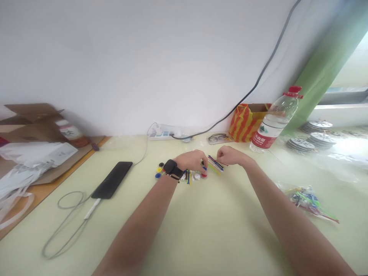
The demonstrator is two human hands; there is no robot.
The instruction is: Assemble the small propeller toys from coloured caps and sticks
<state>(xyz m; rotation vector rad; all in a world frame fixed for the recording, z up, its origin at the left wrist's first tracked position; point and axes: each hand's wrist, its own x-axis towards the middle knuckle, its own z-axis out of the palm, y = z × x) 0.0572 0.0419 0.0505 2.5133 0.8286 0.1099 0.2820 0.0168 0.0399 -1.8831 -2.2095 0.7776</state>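
My left hand (192, 160), with a black watch (171, 167) on its wrist, reaches over a row of small coloured discs and strips. Its fingers curl downward in a pinch beside a red disc (204, 176) and a blue piece (204, 168); what they hold is too small to make out. My right hand (229, 155) is closed, thumb and fingertips together at the upper end of a fan of thin coloured strips (214, 165). Whether a strip is in its grip is unclear. Left of the watch lie a yellow disc (159, 170) and a blue disc (158, 176).
A phone (113, 180) on a charging cable and a cardboard box (34, 119) are at left. Behind are a power strip (162, 133), a striped bag (247, 122) and a water bottle (274, 120). Right are stacked discs (300, 144) and a bag of coloured parts (309, 201).
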